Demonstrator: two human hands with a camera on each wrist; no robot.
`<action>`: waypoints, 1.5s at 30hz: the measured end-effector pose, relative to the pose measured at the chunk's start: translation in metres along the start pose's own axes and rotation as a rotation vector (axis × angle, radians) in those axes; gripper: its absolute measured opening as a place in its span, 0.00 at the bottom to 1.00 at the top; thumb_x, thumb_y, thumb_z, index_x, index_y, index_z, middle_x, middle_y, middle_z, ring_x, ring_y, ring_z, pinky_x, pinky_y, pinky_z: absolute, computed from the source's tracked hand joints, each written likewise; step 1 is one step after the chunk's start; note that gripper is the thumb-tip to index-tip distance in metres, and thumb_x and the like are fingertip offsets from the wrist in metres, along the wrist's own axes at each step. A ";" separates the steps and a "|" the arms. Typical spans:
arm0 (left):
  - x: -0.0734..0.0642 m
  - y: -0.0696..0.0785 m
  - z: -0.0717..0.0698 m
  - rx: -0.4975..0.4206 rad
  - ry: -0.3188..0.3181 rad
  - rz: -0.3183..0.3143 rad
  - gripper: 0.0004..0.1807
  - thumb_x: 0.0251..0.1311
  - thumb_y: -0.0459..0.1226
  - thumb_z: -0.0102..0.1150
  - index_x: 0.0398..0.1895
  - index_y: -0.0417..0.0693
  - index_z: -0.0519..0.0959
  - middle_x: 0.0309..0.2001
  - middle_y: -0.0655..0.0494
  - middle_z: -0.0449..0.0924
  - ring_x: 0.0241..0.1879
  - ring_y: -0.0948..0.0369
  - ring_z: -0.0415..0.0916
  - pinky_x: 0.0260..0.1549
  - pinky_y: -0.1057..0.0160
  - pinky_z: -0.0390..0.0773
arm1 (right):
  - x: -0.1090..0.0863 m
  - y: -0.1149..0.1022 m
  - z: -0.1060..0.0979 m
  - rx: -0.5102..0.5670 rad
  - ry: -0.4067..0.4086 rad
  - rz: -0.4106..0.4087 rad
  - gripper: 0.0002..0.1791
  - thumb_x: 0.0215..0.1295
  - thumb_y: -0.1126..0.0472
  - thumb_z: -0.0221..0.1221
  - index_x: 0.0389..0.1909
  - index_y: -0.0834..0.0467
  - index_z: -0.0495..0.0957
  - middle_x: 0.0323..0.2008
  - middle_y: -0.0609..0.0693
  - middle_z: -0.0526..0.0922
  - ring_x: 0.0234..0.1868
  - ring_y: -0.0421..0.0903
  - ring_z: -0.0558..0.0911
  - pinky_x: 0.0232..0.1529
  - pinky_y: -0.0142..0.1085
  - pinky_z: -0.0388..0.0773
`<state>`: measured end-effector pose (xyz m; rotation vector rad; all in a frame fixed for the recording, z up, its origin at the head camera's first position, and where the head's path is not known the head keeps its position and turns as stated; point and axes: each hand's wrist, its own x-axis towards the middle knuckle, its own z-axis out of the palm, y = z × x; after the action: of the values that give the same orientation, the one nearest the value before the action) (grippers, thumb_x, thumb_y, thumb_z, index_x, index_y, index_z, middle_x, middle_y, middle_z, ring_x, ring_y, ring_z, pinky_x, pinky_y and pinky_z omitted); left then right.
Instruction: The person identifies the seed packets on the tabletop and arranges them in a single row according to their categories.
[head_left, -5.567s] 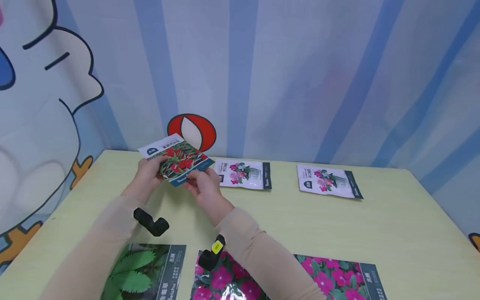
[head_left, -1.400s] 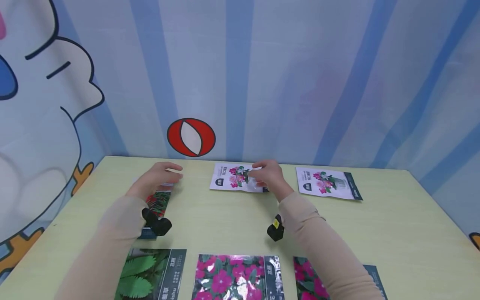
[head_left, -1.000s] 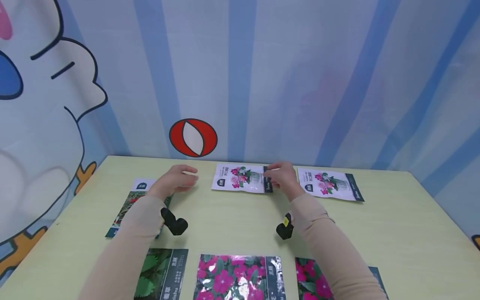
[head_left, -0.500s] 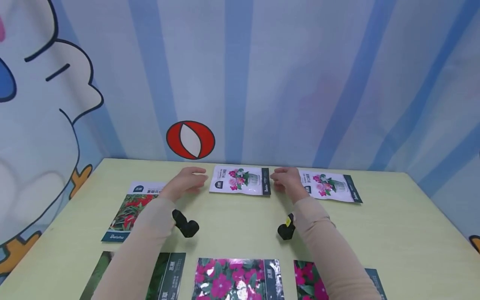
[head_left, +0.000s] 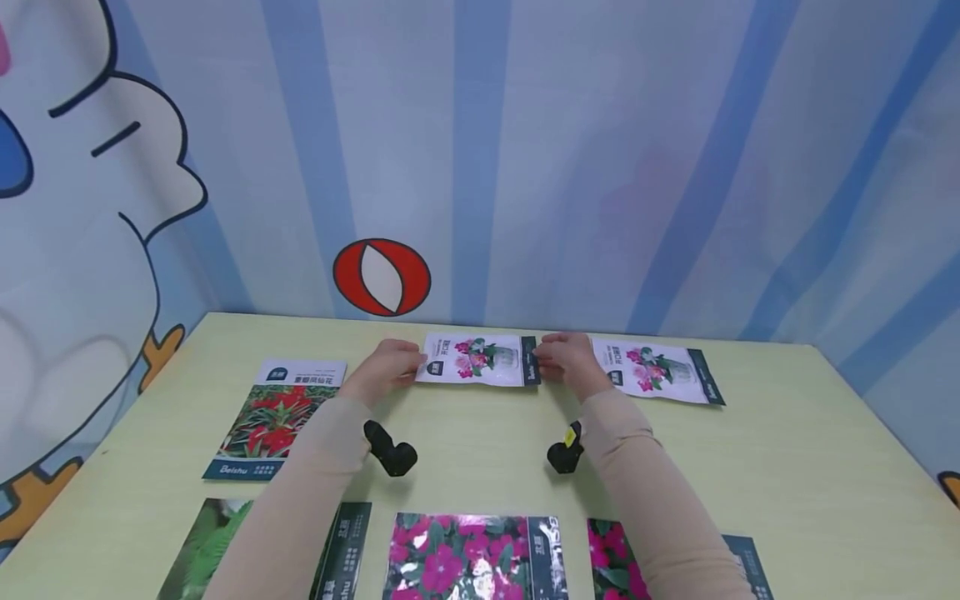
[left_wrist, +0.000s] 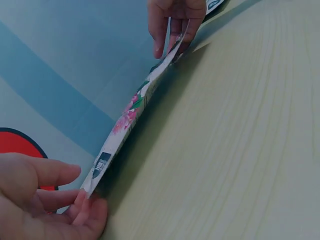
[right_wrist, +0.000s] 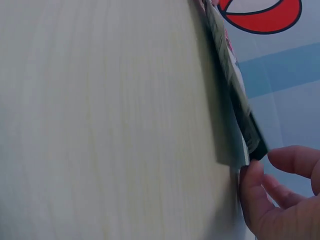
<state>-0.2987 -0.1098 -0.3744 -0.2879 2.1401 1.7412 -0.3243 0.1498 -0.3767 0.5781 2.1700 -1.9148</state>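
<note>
Both hands hold the opposite short ends of a white seed packet (head_left: 480, 360) printed with pink flowers in a glass vase, near the table's back edge. At its left end is my left hand (head_left: 386, 371); in the left wrist view its fingertips (left_wrist: 82, 207) lie under the packet's end, with the thumb above. My right hand (head_left: 573, 362) is at the dark end strip, and the right wrist view shows its thumb (right_wrist: 290, 157) by the packet's corner and fingers below. The packet is tilted, its underside showing over a shadow.
A second white packet (head_left: 660, 371) lies right of my right hand. A red-flower packet (head_left: 277, 421) lies left. Along the front are a green-leaf packet (head_left: 202, 546), a pink-flower packet (head_left: 468, 554) and another pink-flower packet (head_left: 615, 558), partly under my sleeves. A printed curtain (head_left: 540, 167) borders the back.
The red-flower packet, earlier in both hands, now lies on the table at left. My left hand has moved right to the white packet's left end; my right hand has closed on its right end.
</note>
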 end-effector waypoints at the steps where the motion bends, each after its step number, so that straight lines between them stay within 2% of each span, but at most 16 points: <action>1: 0.000 0.000 0.000 -0.008 0.006 -0.003 0.27 0.66 0.33 0.48 0.65 0.33 0.57 0.63 0.40 0.58 0.58 0.50 0.62 0.60 0.57 0.65 | 0.000 0.000 0.000 0.016 -0.009 0.015 0.24 0.59 0.74 0.56 0.59 0.67 0.69 0.47 0.61 0.76 0.24 0.39 0.75 0.22 0.26 0.75; 5: -0.001 -0.002 -0.001 -0.091 0.006 -0.016 0.27 0.63 0.28 0.51 0.65 0.34 0.59 0.63 0.40 0.58 0.54 0.50 0.63 0.58 0.57 0.67 | -0.001 0.001 0.000 0.060 -0.050 0.058 0.25 0.60 0.75 0.56 0.60 0.66 0.68 0.52 0.63 0.75 0.21 0.37 0.75 0.20 0.24 0.74; 9: -0.003 -0.002 -0.004 -0.225 -0.004 -0.053 0.31 0.61 0.25 0.52 0.68 0.38 0.57 0.64 0.41 0.58 0.54 0.50 0.63 0.59 0.57 0.66 | -0.002 -0.002 0.002 0.103 -0.082 0.067 0.26 0.59 0.75 0.57 0.60 0.65 0.68 0.38 0.56 0.79 0.21 0.38 0.75 0.20 0.25 0.74; 12: -0.006 -0.001 -0.005 -0.342 -0.008 -0.073 0.32 0.61 0.25 0.53 0.69 0.41 0.58 0.65 0.41 0.58 0.54 0.52 0.63 0.59 0.58 0.66 | -0.006 -0.006 0.002 0.147 -0.103 0.074 0.29 0.59 0.76 0.56 0.63 0.62 0.66 0.28 0.50 0.76 0.20 0.37 0.73 0.19 0.24 0.73; 16: -0.014 0.001 -0.005 -0.569 -0.013 -0.107 0.31 0.63 0.27 0.50 0.70 0.47 0.58 0.66 0.45 0.59 0.52 0.57 0.63 0.50 0.65 0.72 | -0.017 -0.012 0.002 0.206 -0.137 0.092 0.31 0.60 0.75 0.55 0.65 0.61 0.62 0.27 0.50 0.75 0.19 0.37 0.74 0.19 0.23 0.72; 19: -0.020 0.002 -0.003 -0.769 -0.010 -0.139 0.30 0.65 0.29 0.48 0.70 0.50 0.59 0.66 0.50 0.60 0.50 0.60 0.62 0.44 0.71 0.73 | -0.021 -0.012 0.004 0.245 -0.170 0.111 0.31 0.62 0.74 0.53 0.67 0.60 0.59 0.35 0.53 0.76 0.25 0.38 0.77 0.23 0.23 0.74; 22: -0.024 0.005 -0.002 -0.886 -0.005 -0.143 0.28 0.66 0.30 0.47 0.69 0.51 0.60 0.66 0.53 0.59 0.52 0.62 0.62 0.49 0.70 0.72 | -0.001 -0.001 0.005 0.294 -0.226 0.105 0.34 0.59 0.74 0.56 0.66 0.56 0.59 0.44 0.58 0.78 0.32 0.42 0.80 0.27 0.25 0.76; 25: -0.027 0.008 -0.001 -0.966 -0.020 -0.128 0.28 0.66 0.30 0.47 0.70 0.49 0.59 0.66 0.53 0.58 0.55 0.62 0.62 0.57 0.68 0.67 | 0.034 0.022 0.009 0.357 -0.306 0.066 0.31 0.51 0.74 0.62 0.56 0.57 0.63 0.42 0.59 0.81 0.34 0.46 0.81 0.26 0.29 0.78; 28: -0.032 0.009 -0.001 -0.895 -0.038 -0.109 0.27 0.67 0.33 0.47 0.69 0.48 0.58 0.66 0.53 0.58 0.57 0.61 0.60 0.58 0.67 0.65 | 0.024 0.027 0.021 0.366 -0.306 0.064 0.28 0.50 0.73 0.62 0.51 0.59 0.62 0.39 0.60 0.80 0.34 0.47 0.81 0.26 0.31 0.80; 30: -0.038 0.007 -0.002 -0.767 -0.067 -0.073 0.27 0.68 0.36 0.46 0.70 0.47 0.58 0.66 0.53 0.58 0.58 0.61 0.59 0.57 0.69 0.66 | -0.015 0.015 0.032 0.333 -0.267 0.087 0.27 0.56 0.73 0.58 0.55 0.61 0.61 0.41 0.61 0.78 0.34 0.47 0.80 0.28 0.31 0.80; 32: -0.040 0.006 -0.003 -0.727 -0.079 -0.069 0.27 0.69 0.37 0.47 0.70 0.47 0.58 0.66 0.52 0.58 0.59 0.61 0.58 0.58 0.69 0.66 | -0.062 0.001 0.040 0.293 -0.261 0.098 0.25 0.59 0.74 0.54 0.58 0.63 0.61 0.38 0.59 0.77 0.32 0.46 0.79 0.29 0.31 0.80; 35: -0.035 0.006 -0.002 -0.723 -0.049 -0.099 0.28 0.68 0.38 0.48 0.69 0.46 0.57 0.65 0.49 0.61 0.60 0.57 0.61 0.58 0.64 0.66 | -0.094 -0.001 0.051 0.235 -0.292 0.093 0.22 0.60 0.73 0.55 0.56 0.64 0.64 0.31 0.56 0.77 0.26 0.44 0.78 0.25 0.29 0.79; 37: -0.029 0.007 -0.001 -0.747 -0.008 -0.145 0.29 0.67 0.38 0.50 0.69 0.46 0.57 0.64 0.48 0.63 0.59 0.55 0.64 0.58 0.59 0.67 | -0.102 0.003 0.057 0.204 -0.324 0.087 0.21 0.60 0.73 0.56 0.54 0.64 0.65 0.29 0.56 0.78 0.24 0.43 0.79 0.23 0.29 0.79; 39: -0.026 0.005 -0.002 -0.642 0.017 -0.169 0.29 0.66 0.41 0.51 0.68 0.47 0.58 0.62 0.47 0.66 0.57 0.53 0.68 0.57 0.58 0.69 | -0.098 0.011 0.061 0.178 -0.346 0.091 0.23 0.59 0.72 0.58 0.55 0.63 0.66 0.31 0.56 0.80 0.24 0.43 0.80 0.22 0.30 0.79; 43: -0.025 0.004 -0.008 -0.482 -0.023 -0.166 0.29 0.66 0.43 0.50 0.68 0.48 0.58 0.59 0.47 0.68 0.48 0.55 0.73 0.51 0.59 0.74 | -0.103 0.017 0.065 0.154 -0.420 0.101 0.26 0.58 0.73 0.59 0.58 0.62 0.65 0.34 0.57 0.79 0.25 0.44 0.80 0.22 0.30 0.79; 45: -0.024 0.005 -0.011 -0.479 -0.057 -0.149 0.29 0.66 0.40 0.50 0.69 0.48 0.57 0.58 0.46 0.68 0.43 0.56 0.75 0.50 0.58 0.75 | -0.103 0.019 0.066 0.141 -0.448 0.104 0.27 0.57 0.74 0.59 0.58 0.62 0.66 0.35 0.57 0.78 0.26 0.45 0.79 0.22 0.30 0.79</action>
<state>-0.2806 -0.1214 -0.3578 -0.4999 1.5923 2.1203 -0.2308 0.0694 -0.3634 0.2438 1.7066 -1.9274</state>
